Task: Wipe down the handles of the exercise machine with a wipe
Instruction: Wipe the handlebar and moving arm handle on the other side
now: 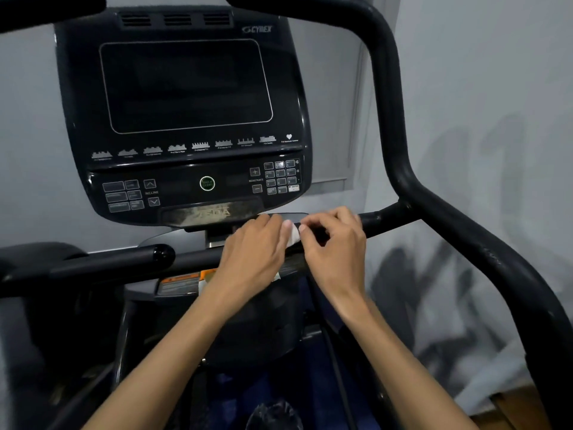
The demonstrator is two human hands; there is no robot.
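A small white wipe (293,234) shows between my two hands, over the black crossbar handle (383,221) just below the console. My left hand (252,254) lies over the bar with its fingers curled onto the wipe from the left. My right hand (335,243) pinches the wipe's right edge with curled fingertips. Most of the wipe is hidden under my hands. The crossbar joins the thick black right side handle (400,141), which curves up and over. A short black left handle (108,259) ends in a round cap.
The black console (186,88), with a dark screen and button panel, stands right above my hands. An orange warning label (183,279) sits below the bar. A grey wall lies behind, and wooden floor shows at the bottom right.
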